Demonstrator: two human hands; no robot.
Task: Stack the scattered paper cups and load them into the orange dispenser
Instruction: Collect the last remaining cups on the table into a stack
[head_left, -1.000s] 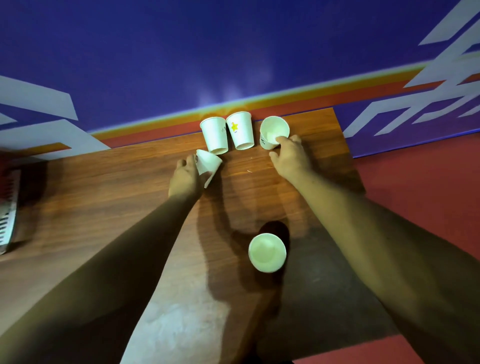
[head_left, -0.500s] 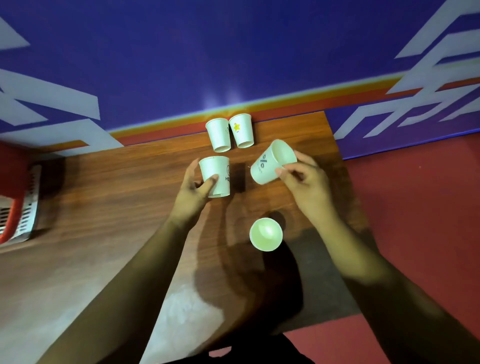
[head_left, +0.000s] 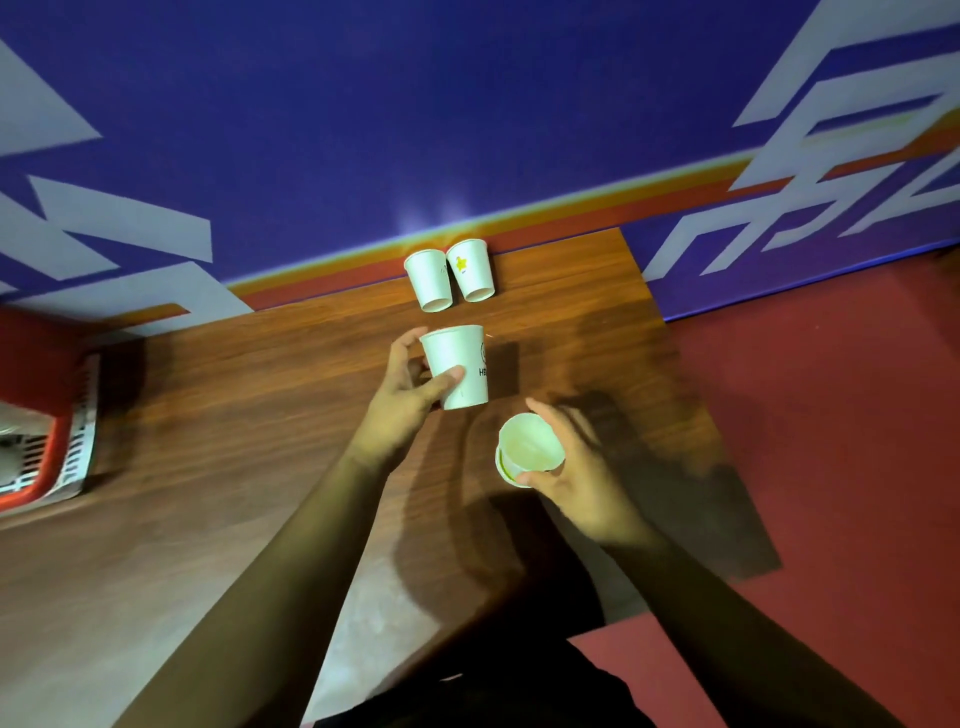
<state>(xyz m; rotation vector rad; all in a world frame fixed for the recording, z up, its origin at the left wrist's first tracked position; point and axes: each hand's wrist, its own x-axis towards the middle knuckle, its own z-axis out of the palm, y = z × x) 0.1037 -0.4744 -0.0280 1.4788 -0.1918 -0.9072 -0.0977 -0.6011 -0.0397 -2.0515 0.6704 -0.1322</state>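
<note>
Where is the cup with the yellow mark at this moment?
In the head view, the cup with the yellow mark is at the far edge of the table, by the blue wall, just right of a plain cup.

Five paper cups (head_left: 454, 366) (two look nested), two hands (head_left: 400, 410), one wooden table (head_left: 234, 415), one red-rimmed object (head_left: 49, 460).

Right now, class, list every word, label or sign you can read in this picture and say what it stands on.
"HE": black letters on the printed cup gripped by the left hand; the rest curves out of sight.
Round mark above it: unreadable.
Yellow mark on the back right cup: a blurred picture, no letters.
Nearest cup, in the right hand: no print shows.
White shapes on the blue wall: cut off, no word.
</note>
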